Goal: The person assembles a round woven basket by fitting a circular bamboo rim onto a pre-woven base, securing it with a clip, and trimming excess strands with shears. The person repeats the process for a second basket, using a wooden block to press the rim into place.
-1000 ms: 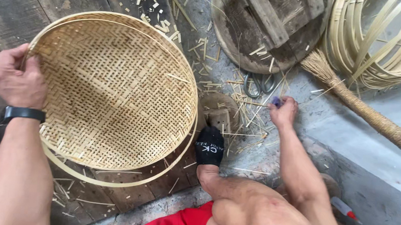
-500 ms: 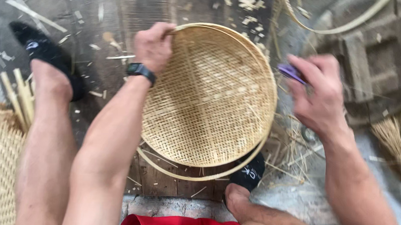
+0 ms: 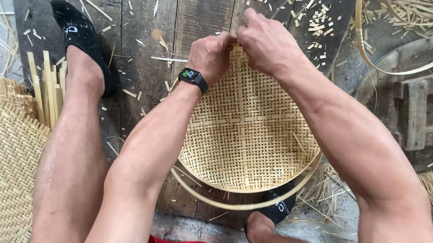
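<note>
Round woven bamboo tray (image 3: 248, 134) flat on wooden floor boards (image 3: 146, 30), between both feet. Left hand (image 3: 212, 55) and right hand (image 3: 266, 43) side by side at tray's far rim, each grip pinched closed on rim. Loose bamboo hoop (image 3: 241, 205) along near edge.

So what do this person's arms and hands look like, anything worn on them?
Both arms are bare, with no sleeves and no gloves. The left hand has a black smartwatch on a black band at the wrist, its small screen lit. The right hand shows no watch, ring or band.
</note>
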`<action>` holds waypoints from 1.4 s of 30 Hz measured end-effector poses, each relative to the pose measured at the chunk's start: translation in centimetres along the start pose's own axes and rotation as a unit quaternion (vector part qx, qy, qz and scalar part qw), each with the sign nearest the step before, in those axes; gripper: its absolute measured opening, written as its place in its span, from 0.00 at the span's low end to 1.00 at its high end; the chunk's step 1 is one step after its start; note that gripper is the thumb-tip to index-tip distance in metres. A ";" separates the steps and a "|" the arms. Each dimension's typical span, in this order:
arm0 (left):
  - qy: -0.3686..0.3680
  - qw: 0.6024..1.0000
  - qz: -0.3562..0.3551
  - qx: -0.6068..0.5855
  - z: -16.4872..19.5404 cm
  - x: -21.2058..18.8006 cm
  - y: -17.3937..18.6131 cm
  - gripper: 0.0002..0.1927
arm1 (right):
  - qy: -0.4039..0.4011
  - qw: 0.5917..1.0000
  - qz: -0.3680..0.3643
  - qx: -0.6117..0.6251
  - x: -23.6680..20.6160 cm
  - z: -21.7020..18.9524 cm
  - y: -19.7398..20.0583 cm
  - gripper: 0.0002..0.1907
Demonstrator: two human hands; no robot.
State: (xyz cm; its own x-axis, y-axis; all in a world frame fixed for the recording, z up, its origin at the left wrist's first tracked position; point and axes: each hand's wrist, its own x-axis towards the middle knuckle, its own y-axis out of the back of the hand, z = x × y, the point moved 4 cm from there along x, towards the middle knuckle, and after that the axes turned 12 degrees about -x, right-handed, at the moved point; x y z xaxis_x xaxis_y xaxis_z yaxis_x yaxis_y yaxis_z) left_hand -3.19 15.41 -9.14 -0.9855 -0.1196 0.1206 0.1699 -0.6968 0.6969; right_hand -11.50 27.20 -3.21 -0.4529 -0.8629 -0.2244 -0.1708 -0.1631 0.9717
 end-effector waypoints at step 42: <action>-0.210 0.953 -0.200 0.083 5.6 -26.1 6.7 0.17 | 0.034 0.965 0.061 0.252 -28.3 -11.4 -8.9 0.08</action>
State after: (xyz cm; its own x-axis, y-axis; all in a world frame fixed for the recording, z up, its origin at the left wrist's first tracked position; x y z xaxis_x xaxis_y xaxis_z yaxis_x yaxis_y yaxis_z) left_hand 23.71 17.85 -3.66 -0.8901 0.4504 0.0701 -0.1870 -0.5012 0.8449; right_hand 12.81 47.66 -4.70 -0.4414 -0.8929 -0.0892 -0.5322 0.1805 0.8271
